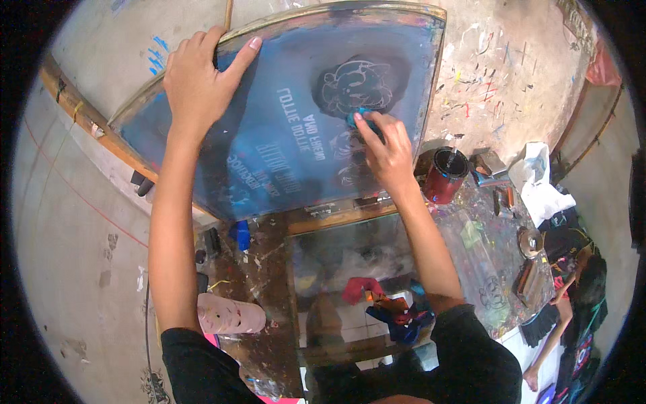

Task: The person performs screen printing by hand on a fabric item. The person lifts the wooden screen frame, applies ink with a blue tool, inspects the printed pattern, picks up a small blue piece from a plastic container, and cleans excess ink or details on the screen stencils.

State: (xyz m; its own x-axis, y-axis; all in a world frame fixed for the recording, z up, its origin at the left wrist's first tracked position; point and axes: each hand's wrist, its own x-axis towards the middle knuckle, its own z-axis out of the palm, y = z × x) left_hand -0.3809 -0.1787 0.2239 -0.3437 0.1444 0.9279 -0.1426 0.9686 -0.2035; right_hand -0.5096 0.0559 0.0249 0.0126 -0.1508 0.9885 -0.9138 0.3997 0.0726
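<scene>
A screen printing frame [256,161] with blue mesh stands tilted up in front of me, pale lettering and a cartoon figure showing on it. My left hand [202,81] grips its upper edge, fingers over the rim and thumb on the near side. Against the mesh, just below the cartoon head, my right hand [387,145] presses a small blue cloth [359,117] between thumb and fingers. A dark, damp-looking patch surrounds that drawing. Part of the cloth is hidden by my fingers.
Right of the frame, a dark red can [446,176] stands on a paint-stained table [471,259]. Beyond it lies a white plastic bag [536,182]. Nearer are a glass panel [323,259], crumpled coloured rags [397,313] and a pink cylinder [231,314]. Another person [579,296] is at the lower right.
</scene>
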